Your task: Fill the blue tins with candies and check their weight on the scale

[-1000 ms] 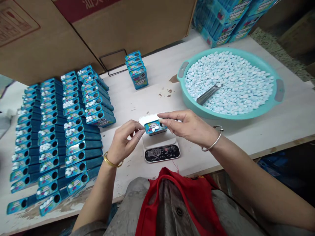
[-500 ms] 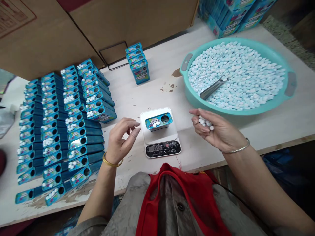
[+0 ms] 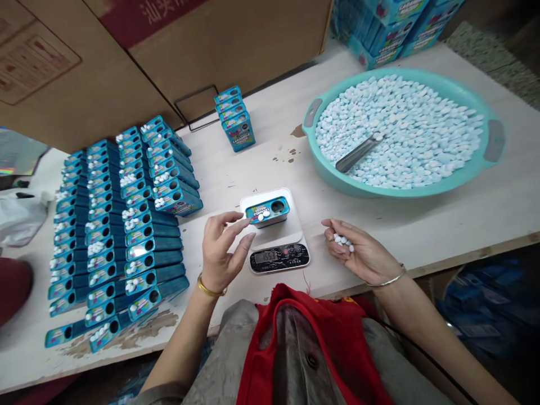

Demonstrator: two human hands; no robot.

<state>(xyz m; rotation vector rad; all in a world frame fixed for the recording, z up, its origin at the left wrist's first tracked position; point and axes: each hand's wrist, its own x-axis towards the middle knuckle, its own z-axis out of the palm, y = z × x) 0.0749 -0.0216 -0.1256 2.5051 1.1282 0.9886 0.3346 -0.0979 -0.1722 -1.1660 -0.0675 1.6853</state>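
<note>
In the head view, the scale (image 3: 278,237) sat on a whitish table (image 3: 282,132), its paint worn through in brown patches beyond the scale and at the front edge. On its plate stood a blue tin (image 3: 266,212). The left hand (image 3: 223,247), thumb and fingers apart, was at the tin's end; contact was unclear. Right of the scale, the right hand (image 3: 360,253) cupped white pellets (image 3: 343,242). Cardboard (image 3: 236,45) walled the table beyond the scale; speckled floor (image 3: 493,50) lay far right of it.
</note>
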